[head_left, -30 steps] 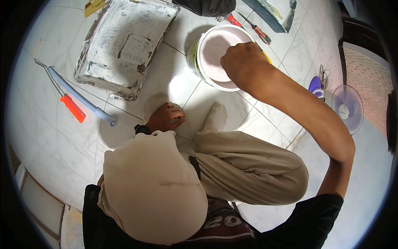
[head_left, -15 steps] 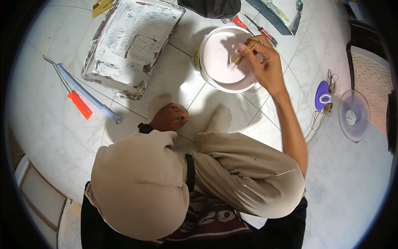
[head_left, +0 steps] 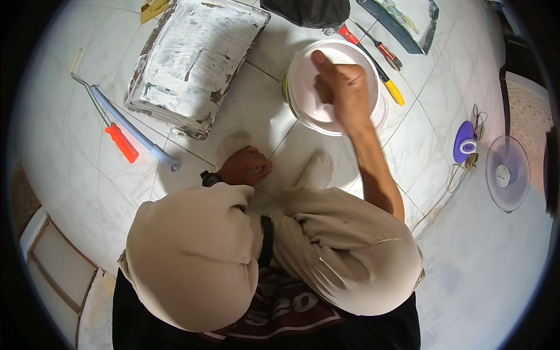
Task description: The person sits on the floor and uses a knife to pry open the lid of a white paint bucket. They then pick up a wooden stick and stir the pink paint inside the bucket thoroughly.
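Note:
Over the round tub of pale pink paint (head_left: 290,108), my right hand (head_left: 349,96) is closed with the thumb on top. The wooden stick it grips is hidden under the palm now; the earlier frame shows its lower end in the paint. My left hand (head_left: 248,166), with a dark watch (head_left: 211,178) at the wrist, rests low in front of my left knee, beside my bare feet. Its fingers are curled together, and a small pale spot shows among them; what they hold, if anything, I cannot make out.
A white-smeared dark rectangular block (head_left: 195,61) lies left of the tub. A paint roller frame with an orange handle (head_left: 121,143) is further left. Beyond the tub are a black bag (head_left: 306,10), a screwdriver (head_left: 386,53), a yellow-ended tool (head_left: 394,92) and a paint tray (head_left: 408,26). A purple fan (head_left: 506,175) stands right.
My right hand has turned over and moved left across the tub, covering the stick and uncovering the yellow-ended tool. The whole view has shifted slightly; my left hand stays by my feet.

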The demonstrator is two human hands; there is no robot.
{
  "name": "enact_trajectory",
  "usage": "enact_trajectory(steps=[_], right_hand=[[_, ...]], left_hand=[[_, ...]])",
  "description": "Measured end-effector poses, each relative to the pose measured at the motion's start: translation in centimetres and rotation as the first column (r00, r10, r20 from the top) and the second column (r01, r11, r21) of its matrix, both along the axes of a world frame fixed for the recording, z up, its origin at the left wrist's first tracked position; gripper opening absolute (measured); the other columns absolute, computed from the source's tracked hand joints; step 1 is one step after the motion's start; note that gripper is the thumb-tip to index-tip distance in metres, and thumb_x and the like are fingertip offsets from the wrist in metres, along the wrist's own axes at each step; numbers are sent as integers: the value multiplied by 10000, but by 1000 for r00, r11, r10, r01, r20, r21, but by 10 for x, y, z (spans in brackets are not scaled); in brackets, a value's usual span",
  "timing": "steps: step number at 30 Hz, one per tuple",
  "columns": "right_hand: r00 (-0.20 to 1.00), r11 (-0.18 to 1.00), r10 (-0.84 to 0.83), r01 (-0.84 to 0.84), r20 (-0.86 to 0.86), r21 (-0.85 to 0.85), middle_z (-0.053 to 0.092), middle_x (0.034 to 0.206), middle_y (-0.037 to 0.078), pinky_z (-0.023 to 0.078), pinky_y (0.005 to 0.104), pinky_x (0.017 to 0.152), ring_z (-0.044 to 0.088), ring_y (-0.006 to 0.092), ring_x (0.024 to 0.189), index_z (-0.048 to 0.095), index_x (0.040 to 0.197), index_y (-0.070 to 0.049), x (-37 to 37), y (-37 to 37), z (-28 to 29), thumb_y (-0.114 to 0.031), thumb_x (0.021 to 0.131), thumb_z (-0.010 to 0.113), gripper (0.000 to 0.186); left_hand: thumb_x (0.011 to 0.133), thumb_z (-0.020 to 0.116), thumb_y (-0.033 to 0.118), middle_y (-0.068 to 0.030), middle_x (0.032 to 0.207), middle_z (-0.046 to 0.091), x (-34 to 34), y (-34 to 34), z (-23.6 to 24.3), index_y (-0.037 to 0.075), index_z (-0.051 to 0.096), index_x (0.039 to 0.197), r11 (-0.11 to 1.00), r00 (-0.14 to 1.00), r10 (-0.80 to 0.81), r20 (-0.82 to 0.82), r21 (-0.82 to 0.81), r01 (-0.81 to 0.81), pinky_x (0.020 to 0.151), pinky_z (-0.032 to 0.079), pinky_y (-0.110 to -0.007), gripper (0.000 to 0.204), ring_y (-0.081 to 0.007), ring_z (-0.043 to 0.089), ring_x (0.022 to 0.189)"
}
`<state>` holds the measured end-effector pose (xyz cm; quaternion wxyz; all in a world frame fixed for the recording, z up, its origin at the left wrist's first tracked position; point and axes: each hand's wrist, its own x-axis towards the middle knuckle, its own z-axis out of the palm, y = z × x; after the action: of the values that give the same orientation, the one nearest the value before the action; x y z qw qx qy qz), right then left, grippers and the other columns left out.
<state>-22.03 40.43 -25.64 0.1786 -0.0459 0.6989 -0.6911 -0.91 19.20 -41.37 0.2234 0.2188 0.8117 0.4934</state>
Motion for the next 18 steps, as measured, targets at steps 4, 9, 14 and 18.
enact_trajectory(steps=[4, 9, 14, 18], right_hand=[[897, 947, -308, 257, -316, -193, 415, 512, -47, 234, 292, 476, 330, 63, 476, 432, 530, -79, -16, -38, -15, -314, 1078, 661, 639], [892, 905, -182, 316, -414, 284, 375, 521, -35, 240, 299, 483, 313, 66, 488, 400, 524, -97, -33, 36, -34, -360, 1116, 580, 672], [977, 954, -211, 209, 14, -214, 343, 489, -19, 229, 312, 486, 297, 103, 465, 350, 499, -110, 12, -3, 0, -325, 1108, 578, 685], [839, 850, -492, 404, -233, -338, 159, 542, -10, 277, 356, 488, 200, 149, 470, 209, 573, -146, -50, -12, 10, -270, 1081, 554, 627]], left_hand=[[979, 710, 213, -48, 882, 746, 1, -1, 1, 122, 763, 989, 1000, 998, 18, -62, 24, -16, 933, 487, -375, 105, -230, 674, 840], [975, 715, 211, -47, 884, 747, -4, 1, -2, 126, 767, 991, 999, 996, 5, -94, 47, 0, 928, 494, -371, 101, -231, 673, 849], [976, 713, 214, -47, 892, 748, 2, -5, -2, 127, 770, 983, 999, 998, 27, -49, 20, -27, 931, 503, -373, 104, -242, 677, 869], [974, 737, 231, -49, 966, 764, 0, -3, -1, 110, 787, 1007, 999, 999, -30, 21, 39, 29, 934, 519, -397, 136, -261, 669, 952]])
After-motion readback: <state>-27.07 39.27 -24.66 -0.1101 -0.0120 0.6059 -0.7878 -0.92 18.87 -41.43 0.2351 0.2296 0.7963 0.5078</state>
